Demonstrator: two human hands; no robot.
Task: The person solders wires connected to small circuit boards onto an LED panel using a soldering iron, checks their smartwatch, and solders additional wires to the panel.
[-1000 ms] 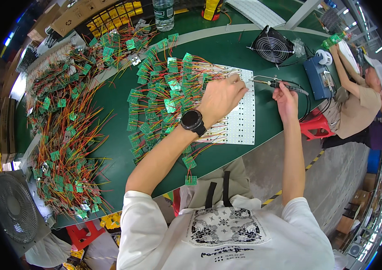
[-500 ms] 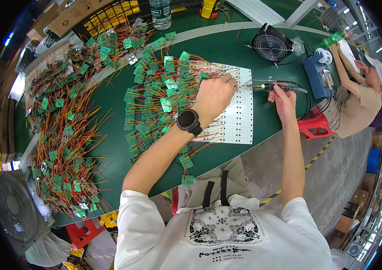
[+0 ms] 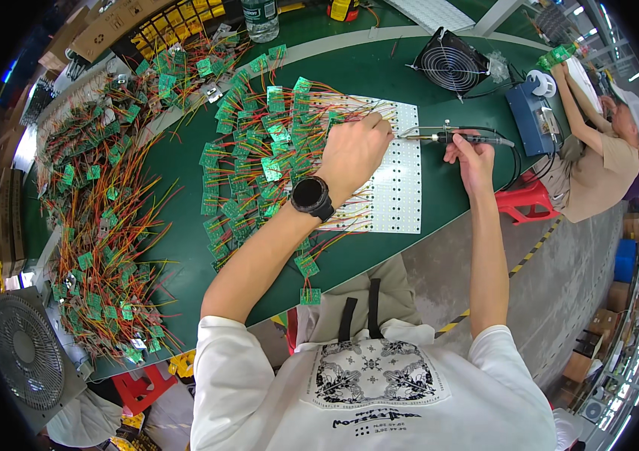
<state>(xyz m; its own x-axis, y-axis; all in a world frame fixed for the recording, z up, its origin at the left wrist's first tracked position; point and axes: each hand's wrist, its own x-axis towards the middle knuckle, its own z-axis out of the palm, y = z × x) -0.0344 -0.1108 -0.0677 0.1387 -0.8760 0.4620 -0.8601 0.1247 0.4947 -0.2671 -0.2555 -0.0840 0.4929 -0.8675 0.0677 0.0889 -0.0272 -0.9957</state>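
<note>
A soldering iron (image 3: pixel 485 138) lies in my right hand (image 3: pixel 473 161), its fingers closed around the dark handle. The thin tip points left, over the right part of a white perforated panel (image 3: pixel 403 184), close to my left fingertips. My left hand (image 3: pixel 355 152) rests over the panel, fingers pinched together; what is between them is too small to make out. Red and yellow wires run under this hand from rows of small green circuit boards (image 3: pixel 272 170) left of the panel. A dark round watch (image 3: pixel 310 195) is on my left wrist.
A large heap of wired circuit boards (image 3: pixel 101 225) covers the table's left side. Behind the panel stand a black fan (image 3: pixel 451 66) and a water bottle (image 3: pixel 261 21). A blue soldering station (image 3: pixel 528 120) is at the right, near a seated co-worker (image 3: pixel 609 154). A grey fan (image 3: pixel 26 346) stands lower left.
The soldering iron's tip has moved slightly left, closer to my left fingertips. My left hand keeps its pinch over the panel. The whole view has shifted a little.
</note>
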